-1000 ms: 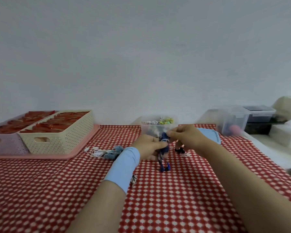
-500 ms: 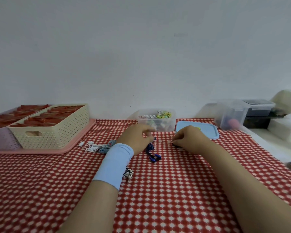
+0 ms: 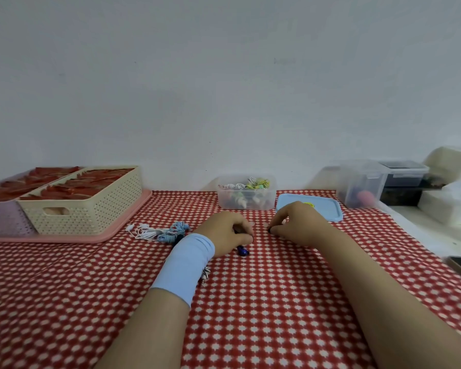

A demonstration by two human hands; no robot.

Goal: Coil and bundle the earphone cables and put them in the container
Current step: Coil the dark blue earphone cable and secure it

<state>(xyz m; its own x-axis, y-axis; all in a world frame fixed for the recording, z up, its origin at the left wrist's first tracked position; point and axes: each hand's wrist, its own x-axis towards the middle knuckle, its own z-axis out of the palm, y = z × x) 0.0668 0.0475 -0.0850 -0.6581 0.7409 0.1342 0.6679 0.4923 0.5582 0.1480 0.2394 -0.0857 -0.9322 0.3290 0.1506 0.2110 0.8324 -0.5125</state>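
Down on the table [image 3: 277, 302], the left grip [image 3: 228, 231] curls round the blue earphones [image 3: 242, 251]; the right grip [image 3: 296, 225] pinches, seemingly, a small dark piece [image 3: 270, 230].

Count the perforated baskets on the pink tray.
2: cream basket on the pink tray; lilac basket left of it, cropped by the frame. More may be off-frame.

Left hand [image 3: 225, 233] grips blue earphones [image 3: 242, 252], buds out nearside. Right hand [image 3: 296, 225] pinches small black piece [image 3: 270, 230] just right of that grip; container [image 3: 272, 199] beyond both.
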